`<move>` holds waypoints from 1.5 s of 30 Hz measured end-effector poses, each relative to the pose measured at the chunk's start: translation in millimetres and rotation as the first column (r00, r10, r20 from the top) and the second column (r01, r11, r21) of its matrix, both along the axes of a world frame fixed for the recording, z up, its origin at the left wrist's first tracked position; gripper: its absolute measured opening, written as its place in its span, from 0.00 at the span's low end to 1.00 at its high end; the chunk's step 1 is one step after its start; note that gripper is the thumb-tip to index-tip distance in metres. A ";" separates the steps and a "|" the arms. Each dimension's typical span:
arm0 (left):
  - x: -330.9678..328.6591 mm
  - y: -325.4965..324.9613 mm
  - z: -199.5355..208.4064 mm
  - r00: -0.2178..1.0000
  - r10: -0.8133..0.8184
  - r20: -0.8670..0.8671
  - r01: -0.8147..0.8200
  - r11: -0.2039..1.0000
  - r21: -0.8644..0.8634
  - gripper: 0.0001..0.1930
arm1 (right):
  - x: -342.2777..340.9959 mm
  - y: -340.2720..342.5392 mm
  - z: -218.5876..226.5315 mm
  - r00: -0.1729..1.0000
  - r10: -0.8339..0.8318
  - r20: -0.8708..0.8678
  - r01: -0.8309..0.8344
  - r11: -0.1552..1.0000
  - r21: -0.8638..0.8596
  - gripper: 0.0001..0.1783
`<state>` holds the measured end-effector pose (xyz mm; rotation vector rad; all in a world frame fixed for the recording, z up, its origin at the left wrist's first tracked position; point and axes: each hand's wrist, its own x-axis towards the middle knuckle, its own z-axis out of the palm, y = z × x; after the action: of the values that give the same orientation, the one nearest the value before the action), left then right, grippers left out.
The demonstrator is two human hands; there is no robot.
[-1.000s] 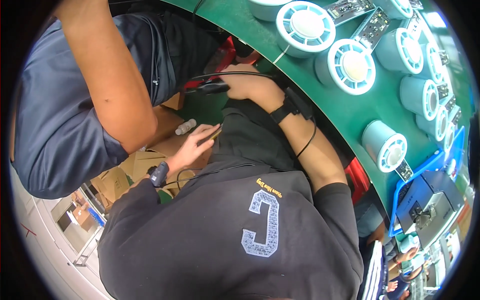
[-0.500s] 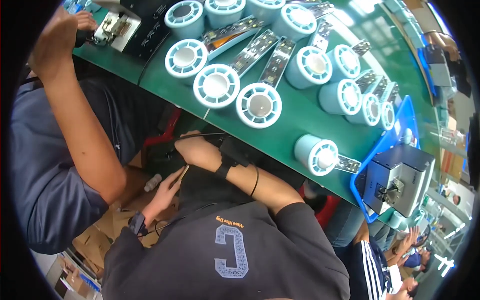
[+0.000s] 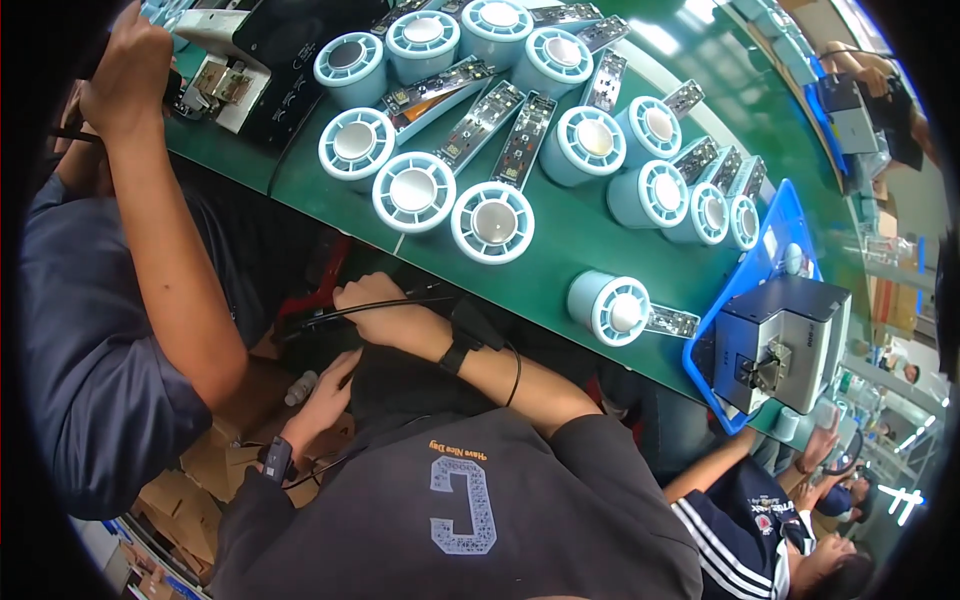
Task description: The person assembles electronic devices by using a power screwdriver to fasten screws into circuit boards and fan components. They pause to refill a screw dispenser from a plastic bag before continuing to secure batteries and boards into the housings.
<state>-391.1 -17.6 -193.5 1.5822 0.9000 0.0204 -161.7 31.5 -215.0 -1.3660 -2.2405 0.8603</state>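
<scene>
My right hand [image 3: 385,312] is in front of the table edge, over my lap, with its fingers curled closed; what they hold, if anything, is hidden. Thin black cables [image 3: 345,310] pass across it, and a black strap sits on the wrist. Lower and to the left, my left hand [image 3: 322,400] has its fingers pressed together against something dark, their tips partly hidden. It wears a black band with a small box. Nearest on the table stand pale blue round housings [image 3: 494,223] with spoked rims and silver centres, several with circuit-board strips [image 3: 525,140] attached.
The green table [image 3: 340,205] runs across the front. At its right, a blue tray [image 3: 705,365] holds a grey boxy device [image 3: 780,340]. A black machine [image 3: 250,70] stands far left. A co-worker's arm [image 3: 165,240] is close on my left. Cardboard boxes [image 3: 185,500] lie below left.
My right hand has shifted slightly left, and the cables across it lie differently. A thin yellowish strip by my left fingers no longer shows. The view has shifted; the co-worker's raised arm remains.
</scene>
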 end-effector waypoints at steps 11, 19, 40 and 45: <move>-71.6 -42.7 -138.5 0.856 0.358 -0.373 -0.442 0.881 -0.169 0.25 | -2.4 -22.8 30.3 0.953 0.285 0.101 -0.259 0.942 -0.215 0.11; -92.6 -23.7 -92.0 0.916 0.101 -0.388 -0.186 0.964 -0.188 0.27 | 7.7 -7.2 52.2 0.952 0.285 -0.109 -0.303 0.928 -0.216 0.13; -37.0 15.7 11.6 0.933 -0.315 -0.176 0.339 0.932 0.131 0.31 | 18.2 4.5 41.3 0.981 0.189 -0.034 -0.190 0.981 -0.046 0.12; -45.4 14.5 -16.8 0.915 -0.298 -0.272 0.338 0.934 0.113 0.32 | 5.7 -4.2 43.6 0.973 0.164 -0.163 -0.167 0.986 -0.006 0.11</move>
<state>-436.5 -3.1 -210.3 1.8958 0.8367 -0.3565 -156.0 27.3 -171.5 -1.0856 -2.2476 1.0132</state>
